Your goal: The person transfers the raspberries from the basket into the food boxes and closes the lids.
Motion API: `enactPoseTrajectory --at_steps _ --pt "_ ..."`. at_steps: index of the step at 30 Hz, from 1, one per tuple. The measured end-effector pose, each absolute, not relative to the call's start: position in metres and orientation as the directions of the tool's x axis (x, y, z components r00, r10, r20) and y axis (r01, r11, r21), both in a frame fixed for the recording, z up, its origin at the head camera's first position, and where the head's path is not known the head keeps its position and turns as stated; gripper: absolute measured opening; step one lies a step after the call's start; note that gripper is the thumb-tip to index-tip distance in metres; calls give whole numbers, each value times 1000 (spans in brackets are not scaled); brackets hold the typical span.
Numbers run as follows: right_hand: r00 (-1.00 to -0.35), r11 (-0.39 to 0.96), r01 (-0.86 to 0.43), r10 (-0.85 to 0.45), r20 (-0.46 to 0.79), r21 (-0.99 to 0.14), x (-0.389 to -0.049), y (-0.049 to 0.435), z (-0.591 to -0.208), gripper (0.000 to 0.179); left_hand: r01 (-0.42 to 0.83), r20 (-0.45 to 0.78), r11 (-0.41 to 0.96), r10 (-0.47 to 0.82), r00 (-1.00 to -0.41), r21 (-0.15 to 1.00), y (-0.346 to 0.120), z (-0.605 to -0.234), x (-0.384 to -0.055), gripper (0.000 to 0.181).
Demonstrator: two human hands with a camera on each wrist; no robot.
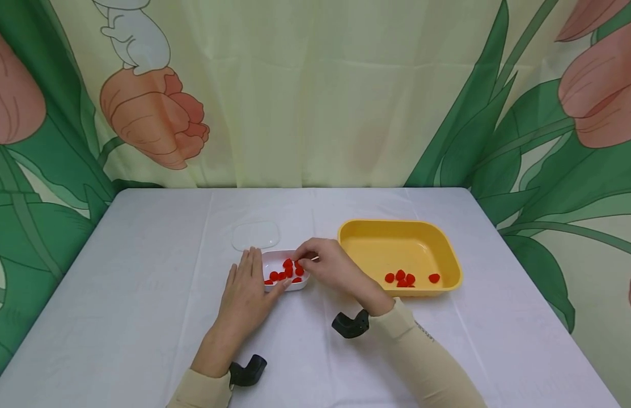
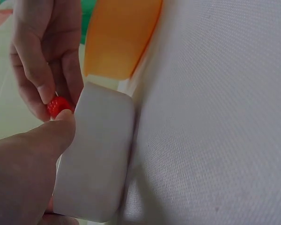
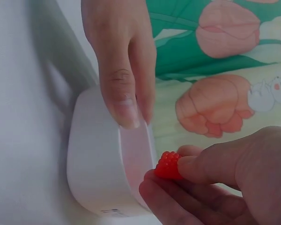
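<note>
A small white box [image 1: 293,286] holds several red raspberries [image 1: 282,276]. My left hand [image 1: 246,297] lies along its left side, fingers straight, with the thumb over the near rim. In the left wrist view that thumb [image 2: 61,129] touches the rim of the white box [image 2: 98,154]. Between thumb and fingertips my right hand [image 1: 333,269] pinches one raspberry [image 3: 168,165], bumpy and bright red. It is held over the right end of the box, seen beside the box's opening in the right wrist view.
Right of the box stands a yellow tray [image 1: 397,228] with several more raspberries [image 1: 401,276] near its front side. A clear lid [image 1: 255,235] lies flat behind the box. White cloth [image 1: 116,317] covers the table, and a printed curtain [image 1: 315,102] hangs behind.
</note>
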State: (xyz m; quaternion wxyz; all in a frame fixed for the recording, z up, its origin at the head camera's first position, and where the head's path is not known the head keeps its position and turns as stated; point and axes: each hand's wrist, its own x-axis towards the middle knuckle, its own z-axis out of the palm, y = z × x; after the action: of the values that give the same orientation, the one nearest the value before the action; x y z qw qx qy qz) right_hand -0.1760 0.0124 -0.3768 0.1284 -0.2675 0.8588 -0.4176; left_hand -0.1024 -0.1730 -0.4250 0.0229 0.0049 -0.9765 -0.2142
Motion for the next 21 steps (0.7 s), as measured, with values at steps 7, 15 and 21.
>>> enactPoseTrajectory --at_steps 7,15,21 --pt "-821 509 -354 -571 1 -785 -173 5 -383 17 5 51 913 -18 -999 407 -173 -425 -102 98" --pt "-814 525 -386 -581 13 -759 -171 -3 -387 17 6 45 909 -14 -999 416 -173 -426 -101 98" --pt "-813 540 -399 -581 14 -741 -171 -4 -387 17 16 55 907 -8 -998 421 -173 -427 -102 98"
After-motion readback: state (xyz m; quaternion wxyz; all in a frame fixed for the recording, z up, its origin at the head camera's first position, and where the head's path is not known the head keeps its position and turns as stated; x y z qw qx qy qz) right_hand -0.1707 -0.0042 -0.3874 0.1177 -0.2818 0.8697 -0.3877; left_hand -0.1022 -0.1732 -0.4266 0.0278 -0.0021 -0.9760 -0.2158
